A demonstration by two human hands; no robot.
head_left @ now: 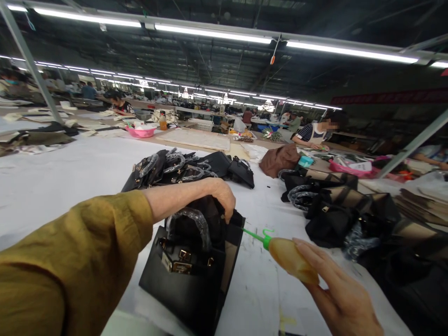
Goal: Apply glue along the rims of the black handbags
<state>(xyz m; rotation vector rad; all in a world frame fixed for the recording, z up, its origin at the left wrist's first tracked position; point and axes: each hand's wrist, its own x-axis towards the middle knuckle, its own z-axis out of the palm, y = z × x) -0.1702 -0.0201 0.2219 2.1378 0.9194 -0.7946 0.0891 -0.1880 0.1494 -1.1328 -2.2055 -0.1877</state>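
Both hands engaged, arms extended fwd.
L arm enters from lower left in an ochre sleeve, forearm bare, wrist bent down; left hand (222, 193) is curled, fingers hooked over an edge, thumb side toward cam. Right hand (341, 291) enters from lower right, palm turned inward, fingers extended and closed in a grip, thumb hidden from view.

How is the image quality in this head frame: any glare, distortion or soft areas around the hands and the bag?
Head view: wide-angle bending curves the ceiling light strips, which glare white; the white table is evenly lit. The left hand on the black handbag is fairly sharp; the right hand with the glue bottle is slightly soft near the frame edge. The bags at right fall into dark shadow.
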